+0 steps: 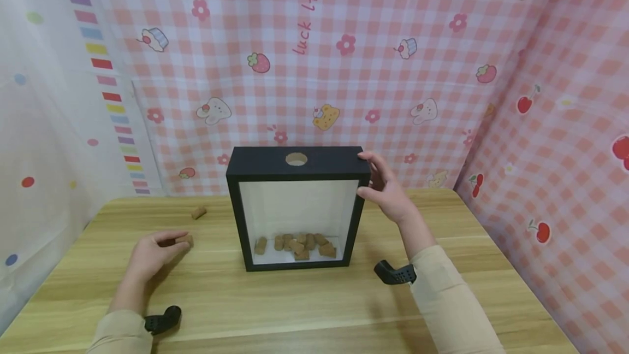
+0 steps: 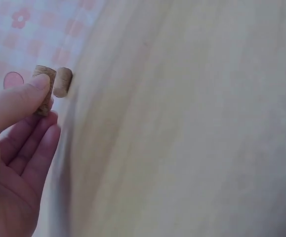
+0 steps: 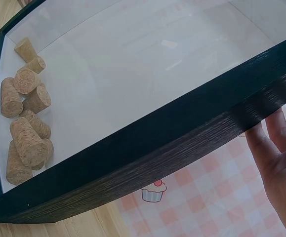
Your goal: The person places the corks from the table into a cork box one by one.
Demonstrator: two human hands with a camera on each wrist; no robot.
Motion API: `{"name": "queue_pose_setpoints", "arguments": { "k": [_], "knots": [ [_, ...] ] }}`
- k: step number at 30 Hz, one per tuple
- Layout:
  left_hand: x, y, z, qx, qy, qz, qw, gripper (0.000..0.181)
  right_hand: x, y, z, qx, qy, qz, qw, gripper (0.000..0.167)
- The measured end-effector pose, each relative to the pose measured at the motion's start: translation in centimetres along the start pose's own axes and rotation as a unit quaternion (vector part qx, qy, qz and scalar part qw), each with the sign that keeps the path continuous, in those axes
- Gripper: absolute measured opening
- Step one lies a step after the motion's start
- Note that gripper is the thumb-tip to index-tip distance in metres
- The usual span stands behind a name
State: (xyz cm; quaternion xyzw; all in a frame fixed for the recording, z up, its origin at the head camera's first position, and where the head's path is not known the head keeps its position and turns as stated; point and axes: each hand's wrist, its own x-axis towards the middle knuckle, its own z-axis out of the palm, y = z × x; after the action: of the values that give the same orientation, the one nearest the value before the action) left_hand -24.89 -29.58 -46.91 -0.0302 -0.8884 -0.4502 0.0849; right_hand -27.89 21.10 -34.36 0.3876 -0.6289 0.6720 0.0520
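My left hand pinches a cork between thumb and fingers, just over the tabletop left of the box. Beyond it a second cork lies loose on the wood. A black shadow box with a clear front stands upright, a round hole in its top. Several corks are heaped on the floor inside it. At the box's upper right corner, my right hand grips the frame, with the thumb at the front edge and a finger on top.
The wood-grain table carries the box near its back. Behind hangs a pink checked cloth, and another stretch of it closes off the right side. A pale sheet covers the left. Each wrist wears a black mount.
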Motion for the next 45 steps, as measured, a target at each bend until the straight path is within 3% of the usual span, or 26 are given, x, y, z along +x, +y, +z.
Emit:
{"name": "queue_pose_setpoints", "arguments": {
  "k": [4,7,14,23,31,39,45],
  "knots": [
    [0.1,0.9,-0.5,-0.026,-0.011,-0.016,0.9995,0.045,0.0,0.0,0.0,0.000,0.001,0.001,1.0000,0.056],
    [0.2,1.8,-0.9,-0.023,-0.016,-0.011,0.9995,0.045,0.0,0.0,0.1,0.002,0.000,-0.001,1.0000,0.055],
    [0.8,4.5,-1.7,0.005,0.014,0.036,0.9992,0.040,0.0,0.0,0.1,0.005,0.000,-0.003,1.0000,0.055],
    [1.3,8.8,-2.8,-0.010,0.038,0.092,0.9950,0.036,0.1,0.0,0.0,0.003,0.001,-0.001,1.0000,0.056],
    [2.0,13.2,-4.1,-0.035,0.073,0.157,0.9843,0.032,0.1,0.1,-0.1,0.009,-0.002,-0.007,0.9999,0.056],
    [2.1,17.9,-5.4,-0.055,0.106,0.160,0.9799,0.034,0.1,0.1,0.0,0.012,-0.004,-0.008,0.9999,0.054],
    [1.9,21.5,-5.8,-0.064,0.132,0.185,0.9717,0.032,0.1,0.3,-0.1,0.017,-0.006,-0.013,0.9998,0.054]
  ]
}}
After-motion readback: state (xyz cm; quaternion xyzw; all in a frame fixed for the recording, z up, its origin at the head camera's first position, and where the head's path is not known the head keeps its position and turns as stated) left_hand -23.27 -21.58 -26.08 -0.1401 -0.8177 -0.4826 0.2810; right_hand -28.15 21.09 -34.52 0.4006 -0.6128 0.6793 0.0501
